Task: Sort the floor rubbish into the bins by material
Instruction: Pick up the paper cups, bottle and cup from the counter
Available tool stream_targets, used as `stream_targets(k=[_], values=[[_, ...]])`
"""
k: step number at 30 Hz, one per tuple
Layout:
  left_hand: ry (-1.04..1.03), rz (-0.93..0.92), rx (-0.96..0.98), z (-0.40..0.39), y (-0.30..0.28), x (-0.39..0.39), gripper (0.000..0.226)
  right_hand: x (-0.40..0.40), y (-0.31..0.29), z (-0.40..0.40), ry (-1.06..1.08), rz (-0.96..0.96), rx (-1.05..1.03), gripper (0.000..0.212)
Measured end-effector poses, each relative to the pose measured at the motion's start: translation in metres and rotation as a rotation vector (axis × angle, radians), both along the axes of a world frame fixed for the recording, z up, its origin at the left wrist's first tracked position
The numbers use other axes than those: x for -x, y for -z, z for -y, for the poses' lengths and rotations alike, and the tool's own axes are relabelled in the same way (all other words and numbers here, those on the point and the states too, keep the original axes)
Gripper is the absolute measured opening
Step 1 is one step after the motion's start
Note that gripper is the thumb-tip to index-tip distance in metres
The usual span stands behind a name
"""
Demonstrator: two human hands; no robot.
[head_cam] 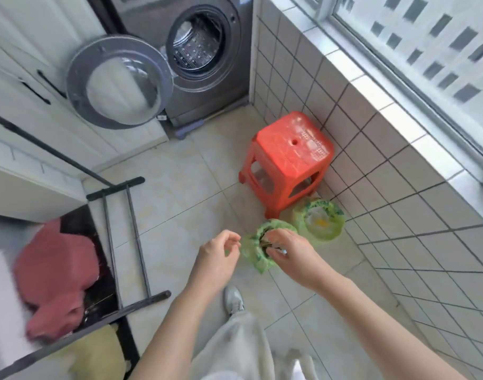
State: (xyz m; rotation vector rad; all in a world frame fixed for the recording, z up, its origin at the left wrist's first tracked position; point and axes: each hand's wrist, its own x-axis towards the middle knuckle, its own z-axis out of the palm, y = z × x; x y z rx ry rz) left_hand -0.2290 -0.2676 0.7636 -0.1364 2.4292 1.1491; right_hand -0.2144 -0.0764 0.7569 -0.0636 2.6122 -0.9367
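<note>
bins: two, both lined with green bags, nearer bin (pixel 258 252) at about 6 o'clock of the stool, other bin (pixel 318 222) by the tiled wall
stool: one red plastic stool (pixel 288 157)
washing machine: one (pixel 204 56), door open
hands: two, left hand (pixel 219 253) and right hand (pixel 288 252)
shoe: just one (pixel 233 298) showing
red cloth: one (pixel 53 275), way over at 9 o'clock
</note>
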Motion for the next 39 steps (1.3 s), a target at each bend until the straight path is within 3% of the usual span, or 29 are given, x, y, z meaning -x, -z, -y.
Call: stream_targets(k=[6, 17, 39], values=[[-0.073, -0.042, 0.019, 0.071, -0.016, 0.051, 0.015, 0.057, -0.015, 0.057, -0.040, -0.035, 0.006, 0.029], [-0.122, -0.218, 0.091, 0.125, -0.057, 0.180, 0.017, 0.201, -0.063, 0.119, -0.086, -0.142, 0.035, 0.028], [-0.639, -0.715, -0.046, 0.321, -0.153, 0.510, 0.017, 0.592, -0.176, 0.292, -0.105, -0.327, 0.311, 0.034]])
